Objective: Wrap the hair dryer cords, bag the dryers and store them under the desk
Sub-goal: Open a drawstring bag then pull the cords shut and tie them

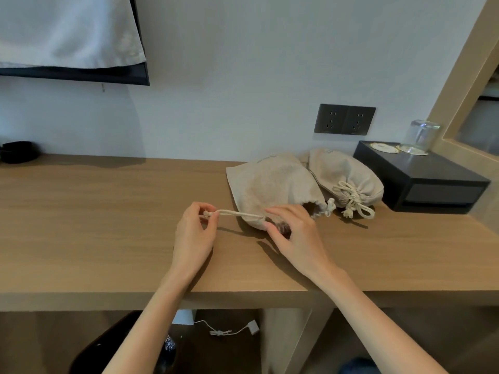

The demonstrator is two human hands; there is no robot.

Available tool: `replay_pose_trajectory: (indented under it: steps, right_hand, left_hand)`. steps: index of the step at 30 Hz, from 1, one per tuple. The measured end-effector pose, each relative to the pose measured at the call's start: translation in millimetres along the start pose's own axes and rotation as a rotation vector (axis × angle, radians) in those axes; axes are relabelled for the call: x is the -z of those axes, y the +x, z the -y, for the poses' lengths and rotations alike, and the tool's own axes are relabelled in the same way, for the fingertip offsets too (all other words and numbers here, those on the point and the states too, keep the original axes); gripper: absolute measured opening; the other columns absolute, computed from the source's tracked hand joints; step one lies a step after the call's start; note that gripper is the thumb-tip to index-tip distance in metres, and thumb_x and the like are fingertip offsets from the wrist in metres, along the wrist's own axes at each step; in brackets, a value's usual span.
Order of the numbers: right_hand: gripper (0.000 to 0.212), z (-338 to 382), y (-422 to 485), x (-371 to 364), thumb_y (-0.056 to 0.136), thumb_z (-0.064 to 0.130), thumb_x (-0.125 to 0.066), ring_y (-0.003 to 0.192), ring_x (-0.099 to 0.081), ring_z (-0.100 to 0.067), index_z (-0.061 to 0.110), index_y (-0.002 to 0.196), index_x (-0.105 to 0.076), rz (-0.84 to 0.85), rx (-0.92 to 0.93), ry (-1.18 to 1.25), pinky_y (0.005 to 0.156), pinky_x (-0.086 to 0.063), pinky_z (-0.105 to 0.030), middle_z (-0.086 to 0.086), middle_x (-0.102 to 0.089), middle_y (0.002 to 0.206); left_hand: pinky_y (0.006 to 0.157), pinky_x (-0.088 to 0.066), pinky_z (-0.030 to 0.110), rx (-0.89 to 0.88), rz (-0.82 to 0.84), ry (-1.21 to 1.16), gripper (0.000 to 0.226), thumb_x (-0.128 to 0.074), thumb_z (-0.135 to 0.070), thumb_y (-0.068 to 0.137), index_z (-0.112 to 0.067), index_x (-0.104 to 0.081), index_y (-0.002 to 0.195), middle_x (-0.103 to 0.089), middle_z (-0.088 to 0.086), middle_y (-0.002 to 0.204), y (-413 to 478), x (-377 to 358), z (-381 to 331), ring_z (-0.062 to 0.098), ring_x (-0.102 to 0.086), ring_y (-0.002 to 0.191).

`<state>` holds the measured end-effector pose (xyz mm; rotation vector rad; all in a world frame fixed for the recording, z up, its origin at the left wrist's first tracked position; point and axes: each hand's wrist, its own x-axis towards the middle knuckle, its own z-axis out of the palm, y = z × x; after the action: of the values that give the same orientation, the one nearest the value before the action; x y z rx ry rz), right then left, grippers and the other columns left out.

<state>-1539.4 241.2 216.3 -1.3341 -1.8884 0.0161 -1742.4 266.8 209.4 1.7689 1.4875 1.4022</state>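
Two beige drawstring bags lie on the wooden desk (108, 211). The nearer bag (272, 184) bulges with something inside, and its mouth faces me, partly open, with a dark object showing at the opening. My left hand (195, 230) pinches the knotted end of that bag's cream drawstring (237, 214), which is stretched out to the left. My right hand (293, 233) rests at the bag's mouth, fingers spread over the opening. The second bag (348, 176) lies behind to the right, its cord tied shut.
A black box (432, 182) at the right carries an upturned glass (421, 136) and coasters. A dark double socket (344, 119) is on the wall. A black object (17, 151) sits far left. Under the desk lie a white charger cable (229, 330) and a dark chair (108, 346).
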Motion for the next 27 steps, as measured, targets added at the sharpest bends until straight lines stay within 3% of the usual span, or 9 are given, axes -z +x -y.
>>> replay_pose_trajectory:
  steps: [5,8,10,14,16,18,21,25,27]
  right_hand:
    - [0.022,-11,-5,29,0.087,0.012,-0.057,0.104,-0.051,-0.009,0.009,0.106,-0.068,-0.244,0.075,-0.105,0.095,-0.029,-0.005,0.001,-0.065,0.103]
    - [0.022,-24,-10,46,0.087,0.013,-0.055,0.103,-0.047,-0.010,0.008,0.104,-0.067,-0.420,0.024,-0.130,0.093,-0.030,-0.008,0.000,-0.061,0.103]
    - [0.021,-34,-13,54,0.088,0.014,-0.055,0.105,-0.043,-0.009,0.011,0.107,-0.063,-0.485,-0.063,-0.107,0.091,-0.034,-0.012,0.003,-0.054,0.105]
    - [0.021,-54,-16,64,0.093,0.017,-0.056,0.094,-0.051,-0.009,0.019,0.114,-0.060,-0.383,-0.305,0.105,0.080,-0.046,-0.026,0.009,-0.053,0.106]
    - [0.019,-58,-15,68,0.095,0.024,-0.054,0.092,-0.056,-0.002,0.025,0.112,-0.062,-0.277,-0.379,0.228,0.079,-0.047,-0.018,0.013,-0.058,0.103]
    - [0.020,-59,-14,71,0.095,0.027,-0.055,0.095,-0.057,0.003,0.024,0.111,-0.065,-0.192,-0.399,0.315,0.078,-0.046,-0.011,0.015,-0.062,0.103]
    - [0.014,-56,-8,74,0.091,0.028,-0.060,0.092,-0.060,0.000,0.027,0.103,-0.069,-0.142,-0.379,0.362,0.076,-0.047,-0.012,0.012,-0.067,0.099]
    - [0.007,-53,-1,79,0.088,0.023,-0.064,0.084,-0.057,0.005,0.028,0.091,-0.069,-0.076,-0.377,0.382,0.071,-0.043,-0.007,0.012,-0.067,0.089]
    - [0.006,-53,0,81,0.090,0.023,-0.062,0.080,-0.056,0.003,0.026,0.092,-0.067,-0.045,-0.390,0.388,0.068,-0.042,-0.007,0.010,-0.066,0.087]
  left_hand:
    - [0.086,-0.039,0.023,-0.158,-0.046,0.166,0.022,-0.052,-0.023,0.094,-0.016,-0.058,0.115,-0.053,-0.008,0.111,-3,-9,-5,0.004,-0.046,0.103]
    - [0.092,-0.038,0.028,-0.269,-0.054,0.210,0.023,-0.051,-0.023,0.095,-0.015,-0.058,0.116,-0.055,-0.002,0.114,-6,-23,-23,0.009,-0.047,0.106]
    - [0.092,-0.035,0.024,-0.342,0.005,0.170,0.024,-0.050,-0.025,0.095,-0.016,-0.058,0.117,-0.055,-0.003,0.115,-6,-38,-40,0.008,-0.047,0.108]
    - [0.099,-0.037,0.026,-0.525,0.171,0.139,0.035,-0.056,-0.027,0.092,-0.019,-0.054,0.126,-0.053,-0.004,0.126,1,-74,-70,0.009,-0.045,0.118]
    - [0.108,-0.033,0.032,-0.627,0.243,0.185,0.044,-0.062,-0.028,0.089,-0.019,-0.051,0.131,-0.051,-0.003,0.133,4,-90,-79,0.011,-0.041,0.126]
    - [0.117,-0.018,0.039,-0.671,0.305,0.254,0.052,-0.064,-0.027,0.086,-0.023,-0.046,0.135,-0.046,-0.006,0.139,7,-103,-82,0.010,-0.031,0.135]
    - [0.118,-0.006,0.042,-0.654,0.331,0.301,0.053,-0.065,-0.024,0.084,-0.025,-0.045,0.134,-0.044,-0.007,0.140,11,-117,-79,0.009,-0.025,0.139]
    - [0.114,-0.023,0.043,-0.648,0.326,0.275,0.042,-0.066,-0.022,0.083,-0.020,-0.052,0.122,-0.053,-0.004,0.127,16,-125,-72,0.012,-0.038,0.129]
    - [0.113,-0.025,0.036,-0.657,0.309,0.270,0.034,-0.064,-0.023,0.085,-0.021,-0.055,0.118,-0.057,-0.006,0.121,16,-126,-69,0.010,-0.043,0.122]
